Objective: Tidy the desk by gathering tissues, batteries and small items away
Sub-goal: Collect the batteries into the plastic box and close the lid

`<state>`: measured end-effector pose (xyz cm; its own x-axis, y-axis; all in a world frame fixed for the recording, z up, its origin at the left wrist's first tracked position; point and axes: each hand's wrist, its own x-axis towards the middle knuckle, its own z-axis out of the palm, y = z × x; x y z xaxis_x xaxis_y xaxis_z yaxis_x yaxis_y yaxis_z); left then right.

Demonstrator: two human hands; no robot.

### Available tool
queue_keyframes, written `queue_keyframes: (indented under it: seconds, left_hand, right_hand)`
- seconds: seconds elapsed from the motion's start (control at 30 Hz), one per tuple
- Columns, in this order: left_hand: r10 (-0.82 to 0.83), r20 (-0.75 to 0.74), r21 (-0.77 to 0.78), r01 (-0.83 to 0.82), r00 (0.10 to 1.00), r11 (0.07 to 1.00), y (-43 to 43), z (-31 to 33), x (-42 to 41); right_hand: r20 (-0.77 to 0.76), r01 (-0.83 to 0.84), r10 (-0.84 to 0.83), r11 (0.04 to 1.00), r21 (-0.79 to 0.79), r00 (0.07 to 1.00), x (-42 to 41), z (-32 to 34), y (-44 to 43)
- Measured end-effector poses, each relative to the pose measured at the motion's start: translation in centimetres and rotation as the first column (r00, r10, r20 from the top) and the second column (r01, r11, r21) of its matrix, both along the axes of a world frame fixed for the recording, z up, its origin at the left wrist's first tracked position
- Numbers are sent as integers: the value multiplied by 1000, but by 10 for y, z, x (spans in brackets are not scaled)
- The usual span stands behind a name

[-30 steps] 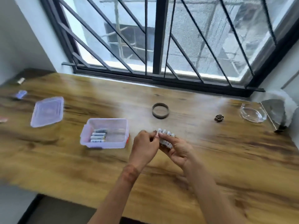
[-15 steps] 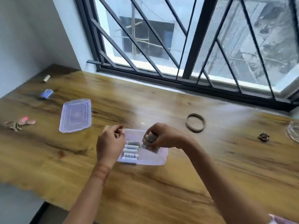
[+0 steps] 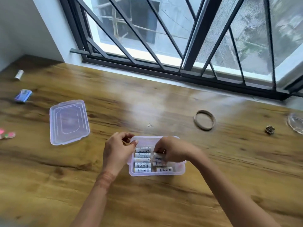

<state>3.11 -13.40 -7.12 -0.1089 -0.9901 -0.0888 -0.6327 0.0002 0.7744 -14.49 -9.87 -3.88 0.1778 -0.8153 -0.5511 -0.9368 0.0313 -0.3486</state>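
Note:
A clear plastic box (image 3: 179, 171) sits on the wooden desk, holding several white batteries (image 3: 142, 160) in a neat column on its left side. My right hand (image 3: 173, 149) reaches into the box from the right, its curled fingers on more batteries (image 3: 159, 158) lying in the right half. My left hand (image 3: 117, 151) holds the box's left rim, thumb over the far-left corner. The box's lid (image 3: 68, 122) lies flat to the left.
A loose battery (image 3: 18, 74), a small blue item (image 3: 23, 95) and pink-tagged keys (image 3: 7, 135) lie at the far left. A dark ring (image 3: 204, 119), a small brown ornament (image 3: 269, 129) and a glass dish (image 3: 296, 122) lie at the right, near the barred window.
My right hand carried the bundle of batteries from above the desk into the box and lowered them. My left hand moved to the box's left rim. The view shifted right.

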Motion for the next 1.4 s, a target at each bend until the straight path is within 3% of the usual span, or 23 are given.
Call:
queue_keyframes:
  seconds: [0.33,0.6,0.97,1.4]
  left_hand:
    - [-68,-15,25,68,998,997,-5,4,6]
    - [-8,-23,2,8,1000,1000,2,8,11]
    - [133,-23,-70,-134,991,989,1,32,51]
    - [301,-85,-104,-309,950,945,-107,39,177]
  right_hand:
    - [97,234,-222,962,-142,970,8,-3,4]
    - [345,385,-299,898,-215,890,17,4,14]
    - [575,400,-164,862,-312,802,62,25,-9]
    - [487,254,-9,861,-440,873,184,38,-146]
